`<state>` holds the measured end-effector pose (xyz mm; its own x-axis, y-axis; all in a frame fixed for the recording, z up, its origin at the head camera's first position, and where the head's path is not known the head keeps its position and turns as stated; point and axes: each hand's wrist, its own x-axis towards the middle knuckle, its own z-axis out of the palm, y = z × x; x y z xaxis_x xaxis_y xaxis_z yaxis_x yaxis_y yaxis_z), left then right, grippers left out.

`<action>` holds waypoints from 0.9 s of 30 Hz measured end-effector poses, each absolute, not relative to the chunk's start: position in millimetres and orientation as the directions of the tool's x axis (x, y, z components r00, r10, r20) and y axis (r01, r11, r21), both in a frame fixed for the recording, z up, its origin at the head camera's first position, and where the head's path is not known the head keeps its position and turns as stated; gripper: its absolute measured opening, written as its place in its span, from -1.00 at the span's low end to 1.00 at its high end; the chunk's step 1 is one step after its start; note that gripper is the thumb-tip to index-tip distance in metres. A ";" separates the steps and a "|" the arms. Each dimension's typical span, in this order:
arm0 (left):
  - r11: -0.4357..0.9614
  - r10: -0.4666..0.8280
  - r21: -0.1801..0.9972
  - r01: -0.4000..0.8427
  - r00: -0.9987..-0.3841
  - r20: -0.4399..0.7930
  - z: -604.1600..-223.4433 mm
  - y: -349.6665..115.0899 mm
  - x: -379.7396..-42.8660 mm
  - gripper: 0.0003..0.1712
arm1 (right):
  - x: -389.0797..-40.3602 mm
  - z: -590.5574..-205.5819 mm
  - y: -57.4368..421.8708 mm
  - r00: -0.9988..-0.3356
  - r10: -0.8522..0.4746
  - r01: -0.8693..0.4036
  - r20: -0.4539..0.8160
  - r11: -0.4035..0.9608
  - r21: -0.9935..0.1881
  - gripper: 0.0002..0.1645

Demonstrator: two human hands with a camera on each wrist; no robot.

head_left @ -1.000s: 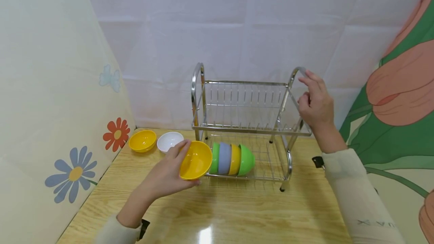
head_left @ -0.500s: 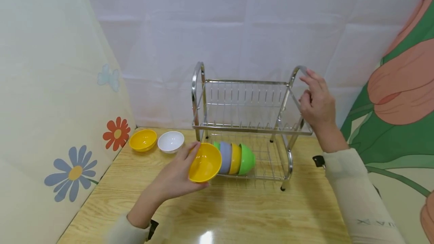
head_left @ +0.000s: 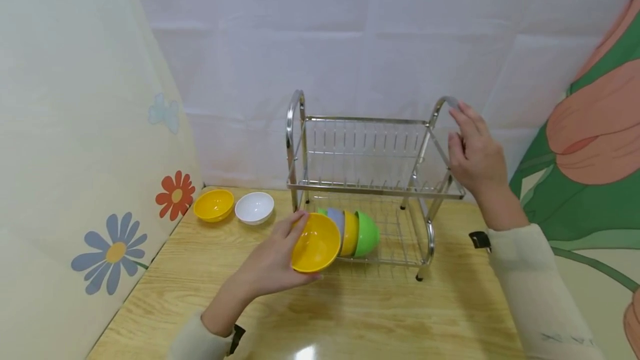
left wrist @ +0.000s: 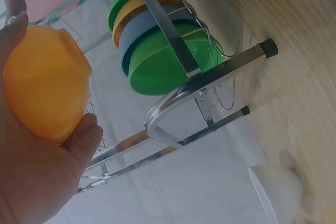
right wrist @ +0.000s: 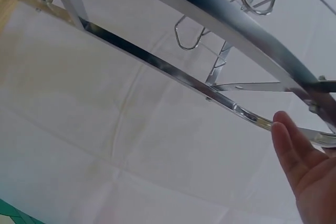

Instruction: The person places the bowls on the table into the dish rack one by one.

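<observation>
My left hand point(head_left: 275, 260) grips a yellow bowl point(head_left: 316, 243), thumb at its upper rim and fingers underneath, its inside facing the head camera. In the left wrist view the bowl's rounded outside and foot point(left wrist: 76, 51) show. The bowl is in front of the lower tier of a metal dish rack point(head_left: 375, 188), overlapping the left end of a row of nested bowls: green, blue-grey, yellow and a green bowl point(head_left: 367, 233) at the right, tipped on their sides. My right hand point(head_left: 477, 154) touches the rack's right upper curve with extended fingers point(right wrist: 286, 142).
Another yellow bowl point(head_left: 214, 205) and a white bowl point(head_left: 255, 208) stand upright on the wooden table point(head_left: 380, 315), left of the rack. White cloth point(head_left: 330, 32) hangs behind. Flower-patterned panels rise at both sides.
My left hand has carried the yellow bowl to the right, so it now covers more of the nested bowls. My right hand stays at the rack's curve, with its fingers slightly straighter.
</observation>
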<state>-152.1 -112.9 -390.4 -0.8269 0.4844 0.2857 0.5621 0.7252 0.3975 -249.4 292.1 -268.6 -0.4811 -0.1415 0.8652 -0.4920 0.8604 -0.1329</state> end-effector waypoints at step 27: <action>0.676 0.488 0.433 0.596 -0.803 0.342 -399.9 -80.8 -153.4 0.42 | -126.7 -302.7 196.6 -0.106 0.173 -0.758 0.979 0.623 -0.193 -0.61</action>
